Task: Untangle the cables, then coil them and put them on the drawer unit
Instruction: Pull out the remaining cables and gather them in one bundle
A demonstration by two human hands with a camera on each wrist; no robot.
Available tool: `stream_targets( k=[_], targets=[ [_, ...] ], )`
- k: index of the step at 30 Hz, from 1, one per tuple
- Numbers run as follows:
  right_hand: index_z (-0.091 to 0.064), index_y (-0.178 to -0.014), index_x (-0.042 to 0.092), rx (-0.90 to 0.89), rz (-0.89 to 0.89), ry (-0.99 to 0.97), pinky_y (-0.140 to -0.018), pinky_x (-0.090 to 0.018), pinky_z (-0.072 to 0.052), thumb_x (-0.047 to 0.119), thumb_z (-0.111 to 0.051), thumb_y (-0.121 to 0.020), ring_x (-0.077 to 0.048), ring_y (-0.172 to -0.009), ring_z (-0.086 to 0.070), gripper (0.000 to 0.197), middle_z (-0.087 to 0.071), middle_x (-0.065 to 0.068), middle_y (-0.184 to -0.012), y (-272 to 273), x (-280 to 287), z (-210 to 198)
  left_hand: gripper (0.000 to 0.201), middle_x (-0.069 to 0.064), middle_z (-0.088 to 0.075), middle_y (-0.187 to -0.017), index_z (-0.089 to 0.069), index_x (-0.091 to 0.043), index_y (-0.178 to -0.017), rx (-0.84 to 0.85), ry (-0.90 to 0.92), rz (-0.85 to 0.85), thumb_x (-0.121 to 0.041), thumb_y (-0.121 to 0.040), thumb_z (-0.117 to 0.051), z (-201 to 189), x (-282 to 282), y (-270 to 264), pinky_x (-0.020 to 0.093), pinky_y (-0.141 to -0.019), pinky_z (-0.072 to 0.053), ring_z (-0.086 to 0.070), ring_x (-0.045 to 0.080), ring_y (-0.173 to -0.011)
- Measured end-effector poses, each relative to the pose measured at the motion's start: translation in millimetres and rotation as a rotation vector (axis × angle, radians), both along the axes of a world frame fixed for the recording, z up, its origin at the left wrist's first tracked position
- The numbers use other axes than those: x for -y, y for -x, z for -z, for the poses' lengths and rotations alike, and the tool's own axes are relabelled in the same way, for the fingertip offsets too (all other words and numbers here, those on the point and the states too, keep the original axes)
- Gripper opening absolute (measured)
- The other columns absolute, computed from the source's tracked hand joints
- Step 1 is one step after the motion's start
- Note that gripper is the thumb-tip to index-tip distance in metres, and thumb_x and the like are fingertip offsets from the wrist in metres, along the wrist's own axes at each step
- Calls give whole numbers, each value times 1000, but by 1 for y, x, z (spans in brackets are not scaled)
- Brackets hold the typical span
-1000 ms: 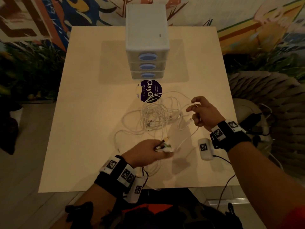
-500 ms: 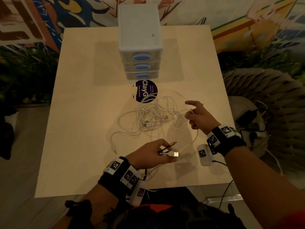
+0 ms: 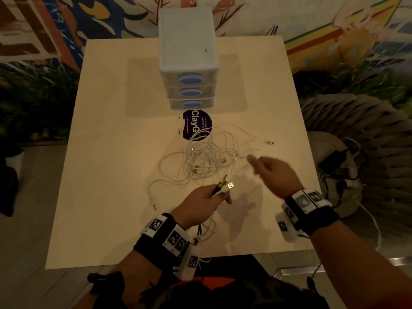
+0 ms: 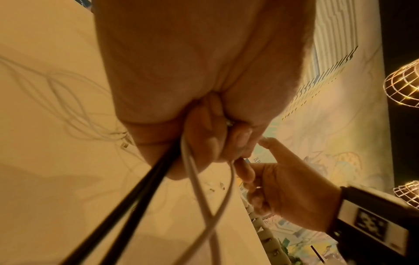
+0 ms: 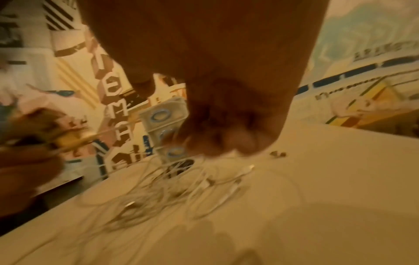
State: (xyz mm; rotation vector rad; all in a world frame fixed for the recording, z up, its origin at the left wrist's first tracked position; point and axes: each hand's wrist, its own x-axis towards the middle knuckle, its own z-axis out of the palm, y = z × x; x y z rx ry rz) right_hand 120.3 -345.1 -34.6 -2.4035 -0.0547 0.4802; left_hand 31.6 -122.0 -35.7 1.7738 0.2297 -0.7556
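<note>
- Early in the task, by the look of it: white cables (image 3: 207,159) lying in one loose tangle on the table (image 3: 107,152), between the drawer unit (image 3: 188,56) and the hands; nothing coiled, nothing on top of the unit.
- Left hand (image 3: 200,201) curled round a small bundle of cable ends, near the front edge of the table: a gold-tipped jack plug (image 3: 223,180) and a USB plug (image 3: 230,186) sticking out past the fingers.
- From the left wrist view, dark strands and white strands trailing out of that grip toward the camera; which cable each belongs to, impossible to tell.
- Right hand (image 3: 274,172) blurred, over the right edge of the tangle, forefinger stretched toward the strands; holding a strand or not, cannot tell.
- Left to do, as a judgement: nearly all of it. Separating the strands, coiling each cable, setting the coils on the drawer unit.
- Counts: one drawer unit with three drawers, each with a blue oval handle; two plugs in the left hand; one loose connector (image 3: 270,142) lying apart at the right of the heap; one round dark sticker (image 3: 196,124) on the table just in front of the unit.
- Number of white cables in the heap: several, not countable while knotted together.
</note>
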Motion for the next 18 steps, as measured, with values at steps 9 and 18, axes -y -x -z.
stream_targets(
  k=[9,18],
  targets=[
    [-75,-107,17,-190,-64,-559,-68,-26,-53,21,-55,-104,-15,-77,-67,21,-74,2,-89,12,-36,6,42,-11,-39,-51,-74,-21,-100,-100,52,-88,-52,-104,-46,7,5,1,26,-49,-30,-34,7,-41],
    [-66,-90,22,-73,305,-534,-47,-25,-31,36,-37,-109,-8,-44,-29,37,-32,10,-51,-31,13,17,42,0,-26,-59,-67,-9,-100,-156,191,-530,-41,-109,-41,18,-18,5,25,-47,-16,-15,15,-50]
  ],
)
